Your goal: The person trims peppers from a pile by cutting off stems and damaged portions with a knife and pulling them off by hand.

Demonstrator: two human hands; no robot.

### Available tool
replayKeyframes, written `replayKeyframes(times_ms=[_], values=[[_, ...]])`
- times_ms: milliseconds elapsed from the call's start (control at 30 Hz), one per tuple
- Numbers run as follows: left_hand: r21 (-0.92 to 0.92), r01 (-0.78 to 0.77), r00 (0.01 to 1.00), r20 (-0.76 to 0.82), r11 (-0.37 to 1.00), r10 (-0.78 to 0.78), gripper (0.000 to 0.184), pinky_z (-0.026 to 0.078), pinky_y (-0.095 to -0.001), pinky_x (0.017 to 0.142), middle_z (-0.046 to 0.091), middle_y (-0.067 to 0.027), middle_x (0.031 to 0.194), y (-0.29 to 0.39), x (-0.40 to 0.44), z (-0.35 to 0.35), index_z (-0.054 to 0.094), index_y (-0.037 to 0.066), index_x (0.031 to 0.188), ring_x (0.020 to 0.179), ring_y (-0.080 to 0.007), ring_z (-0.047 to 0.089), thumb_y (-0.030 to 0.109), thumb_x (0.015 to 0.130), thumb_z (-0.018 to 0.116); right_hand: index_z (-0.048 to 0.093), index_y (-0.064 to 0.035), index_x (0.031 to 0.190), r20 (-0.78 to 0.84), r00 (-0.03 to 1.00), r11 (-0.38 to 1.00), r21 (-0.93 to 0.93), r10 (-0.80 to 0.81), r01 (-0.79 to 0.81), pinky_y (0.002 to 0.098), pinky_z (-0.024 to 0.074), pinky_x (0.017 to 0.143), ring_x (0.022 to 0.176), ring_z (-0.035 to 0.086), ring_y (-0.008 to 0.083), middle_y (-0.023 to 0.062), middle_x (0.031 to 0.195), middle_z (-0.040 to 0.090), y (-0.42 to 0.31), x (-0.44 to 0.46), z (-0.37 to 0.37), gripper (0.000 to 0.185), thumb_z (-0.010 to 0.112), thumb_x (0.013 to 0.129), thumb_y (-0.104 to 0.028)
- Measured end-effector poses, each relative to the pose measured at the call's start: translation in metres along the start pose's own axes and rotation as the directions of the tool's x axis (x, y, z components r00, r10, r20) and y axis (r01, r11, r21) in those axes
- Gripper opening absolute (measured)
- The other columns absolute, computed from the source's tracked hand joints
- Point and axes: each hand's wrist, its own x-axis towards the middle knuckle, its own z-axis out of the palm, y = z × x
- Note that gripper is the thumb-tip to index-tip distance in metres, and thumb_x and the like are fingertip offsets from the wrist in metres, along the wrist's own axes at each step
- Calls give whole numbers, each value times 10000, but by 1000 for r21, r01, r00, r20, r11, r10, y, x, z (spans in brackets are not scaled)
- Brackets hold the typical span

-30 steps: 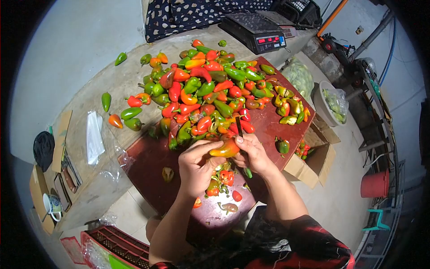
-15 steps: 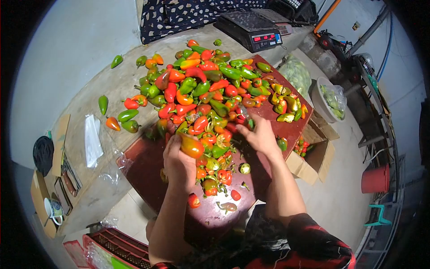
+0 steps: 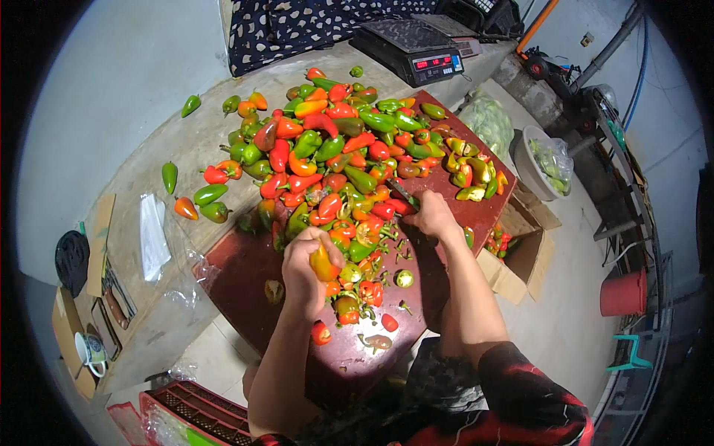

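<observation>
My left hand is closed around an orange-yellow pepper, above the red board. To its right, my right hand grips a small knife, its dark blade pointing up and left over the peppers. Beyond both hands lies a large heap of red, green and orange peppers. Between and below the hands are cut pepper pieces, stems and a green cut top. Opened yellow-green peppers lie at the board's right corner.
A digital scale stands behind the heap. At the right are a cardboard box with peppers, a white tub, a plastic bag of greens and a red bucket. A mug and white bags sit left.
The hands have moved apart. My left hand has turned the pepper and lowered it slightly; my right hand has moved right with the knife, away from the pepper. The view has shifted slightly.
</observation>
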Motion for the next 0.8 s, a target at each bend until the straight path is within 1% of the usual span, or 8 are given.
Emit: replayKeyframes(times_ms=[100,233,300,367,433,567,700,800], values=[[60,53,999,-8,997,-53,233,452,-351,642,515,-95,603,5,-3,4,517,24,746,604,-205,534,177,910,454,677,33,1075,-107,990,993,75,-86,95,477,522,872,1008,657,421,263,1052,688,5,-2,-11,462,835,682,-152],[347,-16,999,32,938,5,271,416,-262,547,530,-37,565,-1,-5,5,564,30,759,508,-114,516,188,978,576,670,24,1031,-222,959,855,447,-178,262,357,513,784,833,650,236,144,910,679,-19,-39,-27,414,837,671,-94],[429,-86,996,25,899,83,233,393,-237,504,528,-16,573,-1,-6,11,592,27,818,515,-74,516,201,970,627,652,-4,1039,-338,875,777,419,-346,469,259,470,628,714,585,104,13,853,635,-29,-52,-27,365,821,716,-21],[419,-85,996,36,904,77,202,391,-222,483,569,-18,645,0,-8,15,623,-5,951,526,-55,526,193,959,660,665,7,1002,-335,822,771,308,-460,557,265,482,683,785,595,113,35,928,629,-39,-64,-26,350,808,683,1],[411,-86,995,73,908,61,258,418,-220,505,627,-46,761,2,-11,22,619,-36,1098,544,-60,538,175,957,659,687,8,1002,-262,830,683,475,-492,555,298,490,765,831,609,160,66,935,640,-56,-74,-22,356,792,661,15],[327,-36,991,132,944,-8,323,438,-215,518,682,-107,890,1,-7,13,601,-76,1195,613,-71,563,137,956,644,678,-2,1025,-250,752,589,491,-610,641,352,501,826,905,648,219,95,961,660,-65,-77,-10,406,837,663,-91],[148,50,991,116,988,-68,311,449,-230,586,687,-145,909,14,-8,9,592,-95,1206,628,-95,540,120,983,576,648,-2,1050,-445,767,547,538,-462,641,338,492,732,792,619,198,81,867,634,-72,-79,-6,517,876,675,-276],[74,83,984,149,994,-93,321,442,-229,608,673,-146,904,11,-9,8,576,-96,1226,627,-96,520,125,994,558,623,-10,923,-179,892,683,587,-415,436,342,452,577,598,561,170,49,645,571,-64,-80,-6,493,819,755,-430]])
